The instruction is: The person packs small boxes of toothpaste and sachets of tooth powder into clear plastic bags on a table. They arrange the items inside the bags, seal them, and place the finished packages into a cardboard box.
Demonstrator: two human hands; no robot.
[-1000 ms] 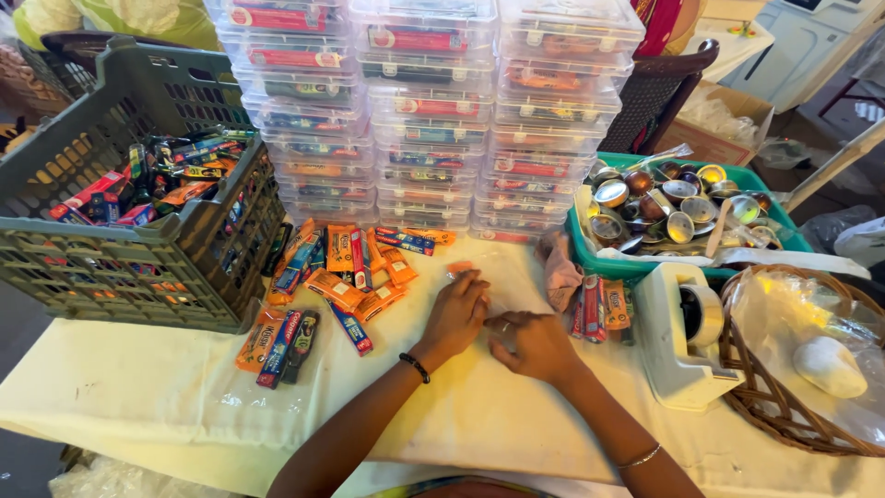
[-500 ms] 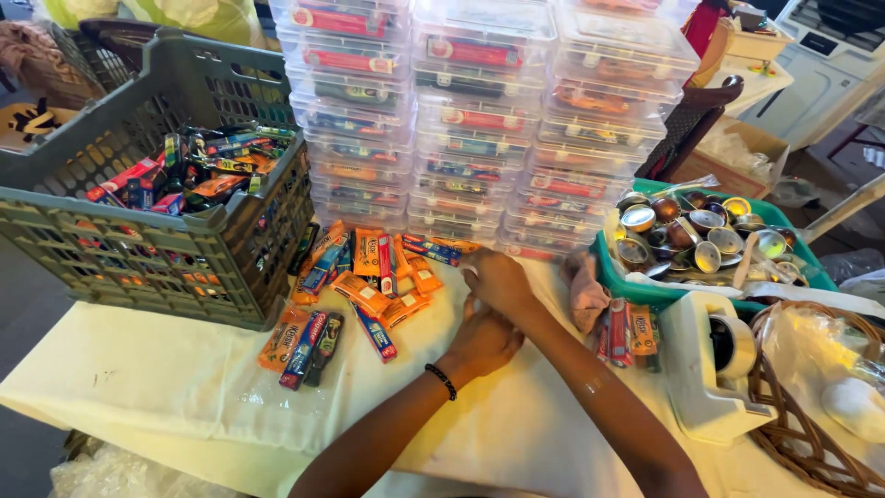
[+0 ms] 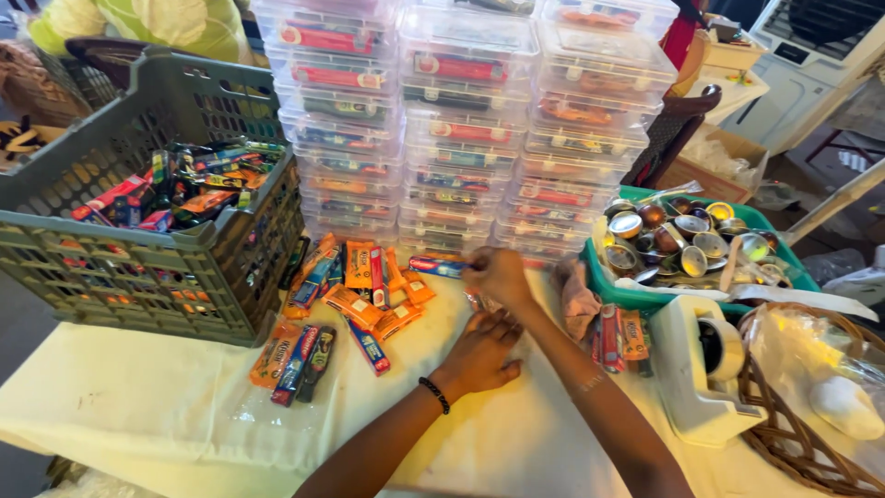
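Seen from the head camera, a person works at a bench (image 3: 138, 406) draped in pale yellow cloth. At centre frame the right hand (image 3: 496, 274) reaches toward the foot of the stacked clear plastic boxes (image 3: 461, 120), its fingers pinched together on the end of a blue-and-red wrapped bar (image 3: 437, 266) lying just in front of the stacks. Just below it, the left hand (image 3: 481, 354), a dark beaded bracelet (image 3: 433, 394) at the wrist, rests flat on the cloth with fingers spread apart, pressing on a crinkled clear plastic bag (image 3: 481, 302) whose edges are hard to make out.

Left of the hands, a loose pile of orange, blue and red wrapped bars (image 3: 355, 286) lies on the cloth, with a few more (image 3: 295, 360) nearer the lower left. A grey slatted crate (image 3: 175, 267) holding more of the same bars fills the upper left of the frame. At right, a green tray (image 3: 645, 297) is heaped with small round metal tins (image 3: 687, 235); below it stand a white tape dispenser (image 3: 705, 369) and a wicker basket (image 3: 784, 433) lined with plastic. A pink cloth (image 3: 579, 300) and a few upright bars (image 3: 619, 337) sit between the hands and the tray.
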